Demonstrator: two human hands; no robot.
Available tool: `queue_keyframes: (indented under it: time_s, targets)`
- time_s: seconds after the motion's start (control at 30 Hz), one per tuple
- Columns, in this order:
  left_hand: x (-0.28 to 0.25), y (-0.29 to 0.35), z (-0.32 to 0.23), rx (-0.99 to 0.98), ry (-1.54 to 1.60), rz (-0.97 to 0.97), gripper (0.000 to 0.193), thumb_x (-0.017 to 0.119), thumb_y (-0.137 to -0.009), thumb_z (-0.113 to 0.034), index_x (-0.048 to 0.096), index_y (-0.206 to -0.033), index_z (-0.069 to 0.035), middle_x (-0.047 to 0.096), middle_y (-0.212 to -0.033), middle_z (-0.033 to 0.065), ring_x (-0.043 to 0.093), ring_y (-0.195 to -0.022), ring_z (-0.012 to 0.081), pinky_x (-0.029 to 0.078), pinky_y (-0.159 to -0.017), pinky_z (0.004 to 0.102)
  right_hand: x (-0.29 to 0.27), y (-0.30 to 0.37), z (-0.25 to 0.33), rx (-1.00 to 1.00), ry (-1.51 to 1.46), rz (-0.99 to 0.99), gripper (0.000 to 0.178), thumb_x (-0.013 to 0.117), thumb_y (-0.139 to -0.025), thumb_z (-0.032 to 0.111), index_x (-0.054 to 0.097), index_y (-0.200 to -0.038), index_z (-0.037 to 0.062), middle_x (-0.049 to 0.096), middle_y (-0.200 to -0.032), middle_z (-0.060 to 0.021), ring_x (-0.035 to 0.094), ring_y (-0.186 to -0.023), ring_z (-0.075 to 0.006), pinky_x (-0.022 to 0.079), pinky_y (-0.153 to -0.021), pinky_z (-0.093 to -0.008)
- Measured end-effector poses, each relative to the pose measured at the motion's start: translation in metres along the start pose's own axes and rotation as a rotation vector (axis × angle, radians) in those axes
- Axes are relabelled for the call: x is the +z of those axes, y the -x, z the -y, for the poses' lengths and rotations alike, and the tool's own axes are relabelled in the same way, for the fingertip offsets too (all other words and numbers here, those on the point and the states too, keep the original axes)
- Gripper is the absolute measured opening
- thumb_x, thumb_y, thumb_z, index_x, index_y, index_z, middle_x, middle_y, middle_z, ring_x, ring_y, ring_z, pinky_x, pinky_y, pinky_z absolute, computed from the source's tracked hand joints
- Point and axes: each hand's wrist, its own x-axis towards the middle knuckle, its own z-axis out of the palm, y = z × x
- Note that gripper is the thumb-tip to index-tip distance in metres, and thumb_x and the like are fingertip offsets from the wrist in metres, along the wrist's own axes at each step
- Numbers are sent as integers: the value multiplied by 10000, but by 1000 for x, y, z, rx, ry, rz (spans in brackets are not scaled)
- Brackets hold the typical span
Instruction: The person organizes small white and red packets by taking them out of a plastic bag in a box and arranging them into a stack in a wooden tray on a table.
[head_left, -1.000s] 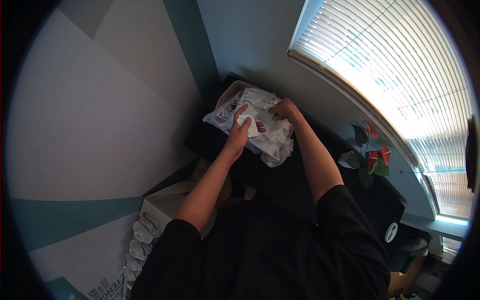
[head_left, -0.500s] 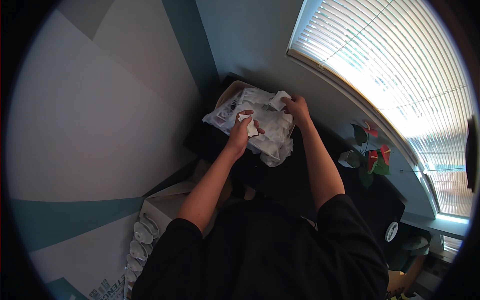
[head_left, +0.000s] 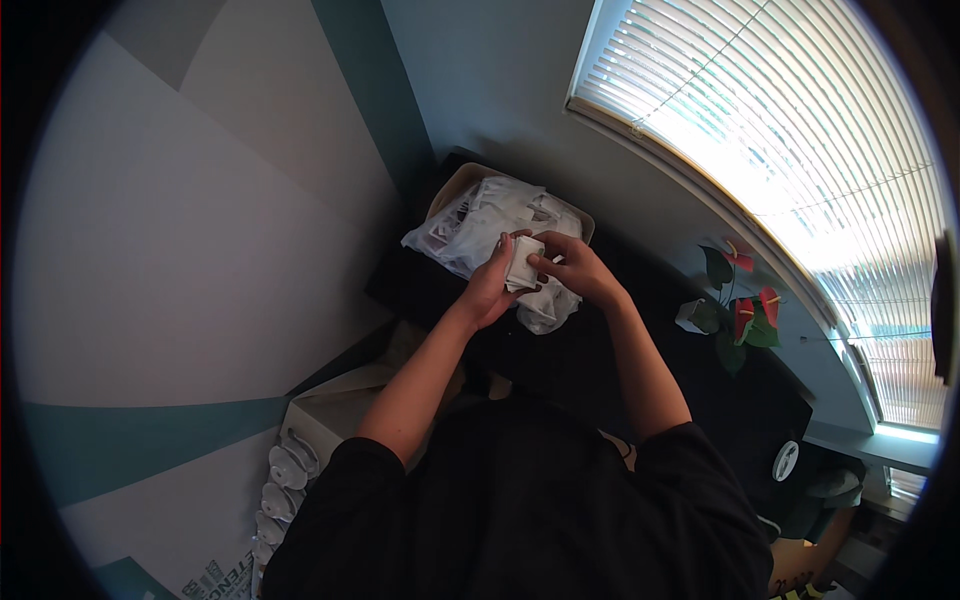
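Observation:
A small stack of flat white packets (head_left: 521,264) sits in my left hand (head_left: 489,287), whose fingers and thumb wrap its edge. My right hand (head_left: 575,266) grips the same stack from the right, its thumb pressed on the top face. Just beyond both hands is a beige bin (head_left: 458,184) lined with a crumpled, translucent plastic bag (head_left: 496,205). More whitish pieces show through the bag, too blurred to name. Part of the bag hangs over the bin's near side, below my hands.
The bin stands on a black tabletop (head_left: 560,372) in the wall corner. To the right is a potted plant (head_left: 745,318) with red flowers, under a window with blinds (head_left: 760,130). A white ring-shaped object (head_left: 785,461) lies farther right. Clear round plastic pieces (head_left: 285,480) are at lower left.
My right hand has come back from over the bin, bringing its white packets to those in my left hand. Both hands now meet nearer to me on one stack.

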Motion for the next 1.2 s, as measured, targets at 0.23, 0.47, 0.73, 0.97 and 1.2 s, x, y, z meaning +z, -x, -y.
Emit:
queue_keyframes:
  time_s: [0.23,0.47,0.73,0.97,1.2]
  targets:
    - [-8,20,27,-86,-119,49,588,336,-1202,-592,456,-1637,-215,616,-1401,59,630,-1178,168,557,-971,386,24,36,-17,-37,69,-62,536,841,-979,270,690,-1486,182,613,-1255,-157,683,-1088,-306,581,-940,-428]
    - [13,55,49,-51,81,31,573,376,-1198,-579,348,-1699,-303,568,-1366,28,602,-1075,146,550,-934,377,37,75,1,-165,209,-92,576,858,-968,267,676,-1498,133,610,-1327,-136,635,-1017,-245,579,-899,-382]
    - [27,104,67,101,137,-172,486,439,-1192,-539,412,-1588,-258,608,-1208,6,667,-1151,151,585,-1041,427,56,93,8,-296,135,27,512,774,-1048,204,638,-1526,82,611,-1355,-150,660,-1015,-218,593,-899,-367]
    - [2,186,111,383,319,-435,390,473,-1199,-482,506,-1392,-145,616,-1123,27,713,-1067,194,593,-964,413,131,116,12,-225,-106,217,340,535,-1199,260,614,-1431,24,684,-1191,-97,663,-864,-133,577,-788,-292]
    - [1,320,173,797,225,-826,307,412,-1227,-409,497,-1254,-116,573,-1096,56,713,-1052,213,579,-961,385,235,179,52,400,-387,662,343,473,-1221,324,602,-1311,19,756,-1105,-99,710,-838,-150,550,-713,-298]
